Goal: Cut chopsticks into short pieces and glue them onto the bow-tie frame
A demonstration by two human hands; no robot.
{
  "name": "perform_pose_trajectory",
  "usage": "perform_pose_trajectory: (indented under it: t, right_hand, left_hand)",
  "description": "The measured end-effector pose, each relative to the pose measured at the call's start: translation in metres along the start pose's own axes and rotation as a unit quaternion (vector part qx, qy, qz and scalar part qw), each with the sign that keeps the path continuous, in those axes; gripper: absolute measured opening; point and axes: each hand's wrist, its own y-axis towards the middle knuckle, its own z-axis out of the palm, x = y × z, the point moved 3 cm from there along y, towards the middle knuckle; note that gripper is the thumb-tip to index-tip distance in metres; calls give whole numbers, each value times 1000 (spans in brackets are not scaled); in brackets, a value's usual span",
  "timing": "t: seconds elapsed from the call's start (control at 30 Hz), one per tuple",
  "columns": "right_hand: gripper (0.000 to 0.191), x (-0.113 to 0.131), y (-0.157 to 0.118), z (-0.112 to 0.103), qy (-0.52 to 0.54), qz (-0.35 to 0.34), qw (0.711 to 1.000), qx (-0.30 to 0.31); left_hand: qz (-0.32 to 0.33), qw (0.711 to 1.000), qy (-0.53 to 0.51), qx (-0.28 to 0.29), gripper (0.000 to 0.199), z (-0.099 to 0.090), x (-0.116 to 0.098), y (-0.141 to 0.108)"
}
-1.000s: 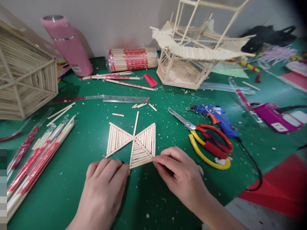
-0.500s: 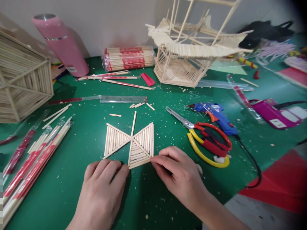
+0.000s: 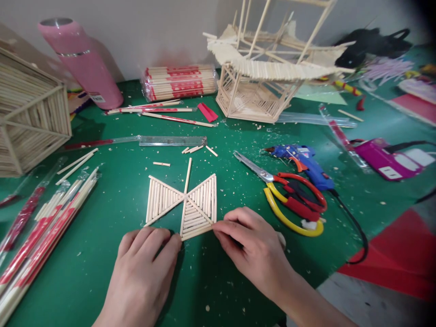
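Note:
A flat frame of pale wooden sticks (image 3: 198, 216) lies on the green table, with three wedges filled by rows of short sticks. Along its near edge runs an outer stick (image 3: 197, 233). My left hand (image 3: 146, 268) has its fingers curled, with the index fingertip pressed at that stick's left end; its thumb is hidden. At the right end, my right hand (image 3: 254, 247) pinches the same stick's tip between thumb and forefinger. A longer bare stick (image 3: 188, 175) points away from the frame's centre.
Scissors (image 3: 293, 195) and a blue glue gun (image 3: 303, 163) with its cable lie to the right. Wrapped stick bundles (image 3: 51, 236) lie left. Behind stand a pink bottle (image 3: 81, 63), a stick-built model (image 3: 259, 86) and a packed bundle (image 3: 180, 82). A slatted stick panel (image 3: 34, 113) stands at left.
The view has turned slightly to the right, so everything sits a little further left. Both hands keep their places at the near edge of the frame.

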Motion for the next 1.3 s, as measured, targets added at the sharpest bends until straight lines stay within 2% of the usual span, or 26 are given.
perform_pose_trajectory:
  t: [0.8,0.97,1.17,1.3]
  right_hand:
    - [17,2,0,-1,4,17,1000,15]
    - [18,0,-2,-7,84,46,995,-40]
    - [24,-2,-1,-19,145,100,980,-92]
    - [25,-16,-3,-43,104,127,972,-169]
  left_hand:
    - [-2,999,-29,-25,14,-1,0,3]
    - [-47,995,-73,-46,15,-2,-1,1]
    - [-45,991,-108,-71,14,-11,1,-3]
    - [-64,979,-154,-119,13,-19,1,-3]
